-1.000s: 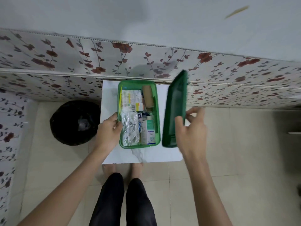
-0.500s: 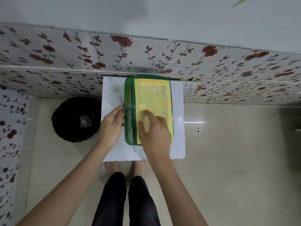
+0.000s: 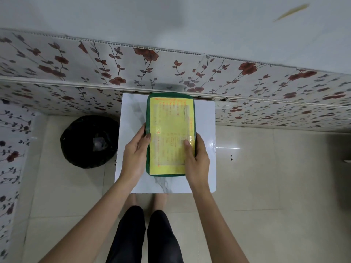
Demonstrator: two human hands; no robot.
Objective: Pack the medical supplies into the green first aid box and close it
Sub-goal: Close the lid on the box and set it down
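Note:
The green first aid box (image 3: 170,114) lies closed on the small white marble-patterned table (image 3: 205,130). Its lid carries a yellow label with orange print. My left hand (image 3: 135,154) grips the box's left side near the front, thumb on the lid's edge. My right hand (image 3: 196,158) grips the right side, thumb pressed on the yellow label. The supplies inside are hidden under the lid.
A black bin (image 3: 89,141) with a dark liner stands on the tiled floor left of the table. A flowered wall panel (image 3: 171,73) runs behind the table. My legs and bare feet (image 3: 144,202) are at the table's front edge.
The lid, held upright in my right hand a second ago, has come down flat onto the box. Both hands now clasp the box's sides.

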